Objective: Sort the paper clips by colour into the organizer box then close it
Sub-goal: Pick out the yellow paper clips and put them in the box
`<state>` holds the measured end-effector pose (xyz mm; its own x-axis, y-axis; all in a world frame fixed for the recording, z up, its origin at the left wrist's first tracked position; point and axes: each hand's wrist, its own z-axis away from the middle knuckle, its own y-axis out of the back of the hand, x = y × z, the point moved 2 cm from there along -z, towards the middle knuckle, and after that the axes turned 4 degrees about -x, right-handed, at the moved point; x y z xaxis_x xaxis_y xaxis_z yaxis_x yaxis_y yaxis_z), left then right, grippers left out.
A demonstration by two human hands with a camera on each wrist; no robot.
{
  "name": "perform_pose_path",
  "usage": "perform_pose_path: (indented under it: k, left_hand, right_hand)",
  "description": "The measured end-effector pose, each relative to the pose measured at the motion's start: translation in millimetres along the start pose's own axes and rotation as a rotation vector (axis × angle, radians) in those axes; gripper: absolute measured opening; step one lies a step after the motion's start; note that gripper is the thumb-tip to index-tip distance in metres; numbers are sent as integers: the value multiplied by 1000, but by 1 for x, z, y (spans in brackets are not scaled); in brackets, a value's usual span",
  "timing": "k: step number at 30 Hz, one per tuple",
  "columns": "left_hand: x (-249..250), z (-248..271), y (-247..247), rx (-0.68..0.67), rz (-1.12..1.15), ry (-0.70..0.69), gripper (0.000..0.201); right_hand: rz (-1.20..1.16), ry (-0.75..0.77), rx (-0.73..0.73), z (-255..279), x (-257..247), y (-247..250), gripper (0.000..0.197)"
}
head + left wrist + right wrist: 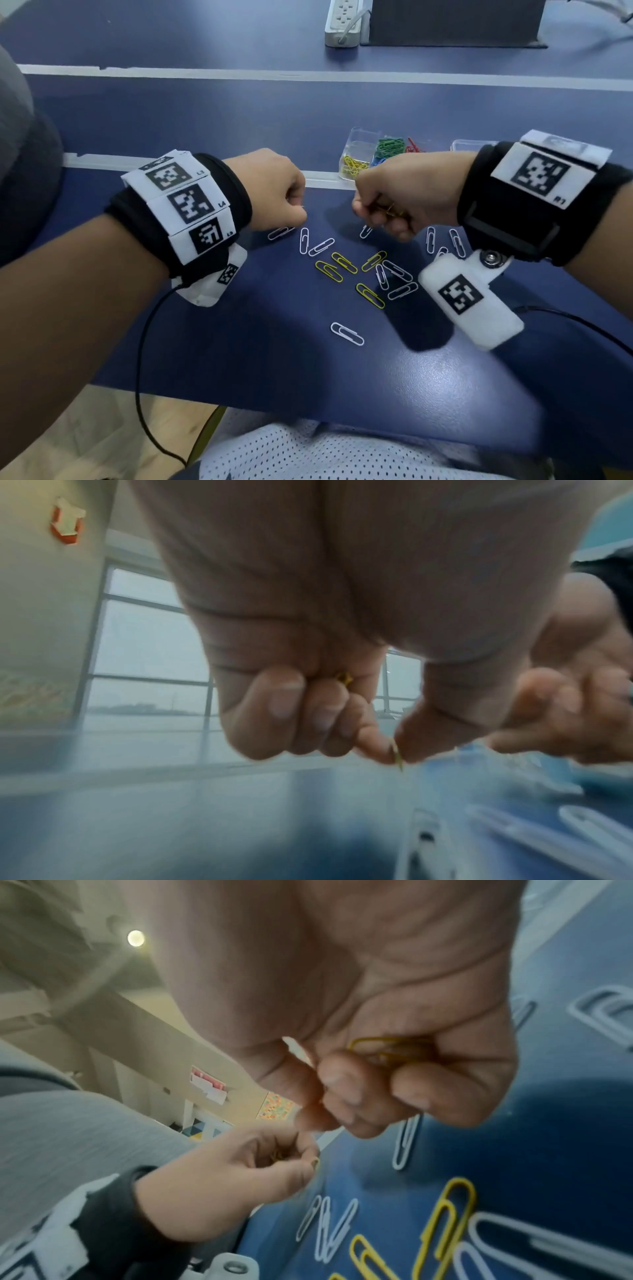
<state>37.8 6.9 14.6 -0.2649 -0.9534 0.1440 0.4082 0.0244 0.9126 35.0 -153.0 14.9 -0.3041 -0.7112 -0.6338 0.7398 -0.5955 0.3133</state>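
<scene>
Over the blue table (239,359), both hands are fisted: left hand (270,188) pinches a yellow clip (397,753) pointing down, right hand (404,195) clutches yellow clips (387,1047) lying crosswise. Loose white and yellow paper clips (356,270) point every direction; the open organizer box (359,154) sits just behind.

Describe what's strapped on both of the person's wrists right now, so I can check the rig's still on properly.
Both hands are bare. The left wrist wears a black band with white panels printed with black square markers, and a thin black cable hangs from it. The right wrist has a black strap with a white marker panel; a white plastic marker block is riveted below it.
</scene>
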Motion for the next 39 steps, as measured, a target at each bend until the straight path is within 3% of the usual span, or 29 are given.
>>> perform_pose_path:
  k: [3, 6, 9, 14, 19, 23, 26, 31, 37, 39]
  left_hand:
    - [1, 1, 4, -19, 152, 40, 18]
    - [5, 1, 3, -100, 465, 41, 21]
    - [10, 1, 1, -181, 803, 22, 10]
    - [19, 3, -4, -332, 993, -25, 8]
    - [22, 1, -4, -381, 1080, -15, 11]
    - [23, -12, -1, -261, 1093, 70, 24]
    - [30, -23, 6, -161, 1085, 123, 20]
    - [47, -32, 30, -88, 1127, 170, 11]
    - [55, -39, 44, -68, 1104, 197, 12]
    - [55, -40, 46, -59, 1114, 194, 13]
  right_hand:
    - [95, 36, 0, 6, 5, 1, 19]
    - [564, 138, 104, 15, 6, 1, 17]
    - [822, 228, 147, 20, 4, -6, 19]
    - [972, 304, 189, 23, 3, -20, 16]
    - [1029, 269, 202, 28, 4, -27, 31]
    - [920, 181, 276, 23, -1, -16, 27]
    - [662, 83, 298, 16, -8, 6, 27]
    - [170, 103, 337, 0, -19, 39, 18]
    - [53, 8, 357, -12, -36, 53, 13]
    - [65, -22, 352, -13, -40, 54, 23]
